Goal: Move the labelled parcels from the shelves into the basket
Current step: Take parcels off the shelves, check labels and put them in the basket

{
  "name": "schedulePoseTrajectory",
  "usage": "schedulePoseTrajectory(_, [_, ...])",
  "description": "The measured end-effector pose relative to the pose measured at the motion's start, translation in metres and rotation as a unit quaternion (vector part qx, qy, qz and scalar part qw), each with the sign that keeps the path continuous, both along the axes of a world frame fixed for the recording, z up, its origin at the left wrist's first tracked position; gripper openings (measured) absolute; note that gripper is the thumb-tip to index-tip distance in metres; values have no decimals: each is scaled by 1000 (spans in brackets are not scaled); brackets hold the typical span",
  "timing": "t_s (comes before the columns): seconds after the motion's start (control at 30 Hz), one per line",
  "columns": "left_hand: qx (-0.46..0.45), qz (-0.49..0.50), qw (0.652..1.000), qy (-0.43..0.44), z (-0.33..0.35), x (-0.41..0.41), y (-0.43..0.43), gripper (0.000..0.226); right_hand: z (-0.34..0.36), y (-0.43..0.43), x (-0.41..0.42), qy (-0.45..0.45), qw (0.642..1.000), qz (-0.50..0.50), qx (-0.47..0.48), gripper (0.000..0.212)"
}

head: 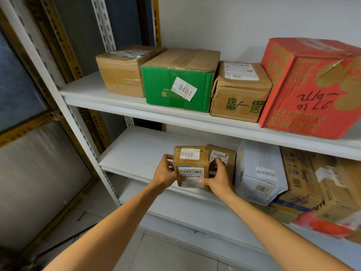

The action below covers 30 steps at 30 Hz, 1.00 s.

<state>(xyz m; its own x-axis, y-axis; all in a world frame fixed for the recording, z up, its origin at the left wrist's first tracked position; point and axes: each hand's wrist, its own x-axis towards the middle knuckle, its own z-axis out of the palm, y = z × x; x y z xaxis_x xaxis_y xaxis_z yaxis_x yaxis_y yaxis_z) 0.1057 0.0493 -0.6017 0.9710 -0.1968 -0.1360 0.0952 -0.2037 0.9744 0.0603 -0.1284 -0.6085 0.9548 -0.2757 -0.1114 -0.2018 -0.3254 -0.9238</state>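
Note:
A small brown taped parcel point(190, 163) with a white label reading 0140 sits at the front edge of the lower shelf point(136, 153). My left hand point(168, 171) grips its left side, fingers curled round the edge. My right hand point(216, 177) grips its right side, thumb under the front. Behind it stands another small brown parcel point(224, 155) with a barcode label. On the upper shelf point(88, 90) a green box point(175, 85) carries a label reading 0401. No basket is in view.
The upper shelf also holds a brown box point(123, 71), a brown box with green print point(240, 90) and a big red box point(312, 89). Right of my hands stand a white box point(259, 173) and several brown cartons point(316, 182). A white upright post point(58, 98) is left.

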Motion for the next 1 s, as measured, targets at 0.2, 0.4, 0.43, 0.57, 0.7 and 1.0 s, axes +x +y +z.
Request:
schedulePoseTrajectory(0.2, [57,-29,994,-83,2,-11,1,63,-7,0,11,-13,992,-58,109,27])
schedulePoseTrajectory(0.4, [77,-101,987,-98,11,-21,4,83,-19,-4,11,61,986,-92,129,28])
schedulePoseTrajectory(0.43, [85,-97,987,-97,10,-21,3,82,-20,-3,10,61,985,-90,136,24])
schedulePoseTrajectory(0.57, [-22,-14,1000,4,1,-18,9,67,-9,0,4,-3,987,-56,153,15])
schedulePoseTrajectory(0.7, [-175,51,971,156,-4,-13,17,28,5,0,1,-74,990,32,116,19])
schedulePoseTrajectory(1.0, [-80,25,984,157,-1,-21,34,74,18,1,3,-81,980,132,-125,54])
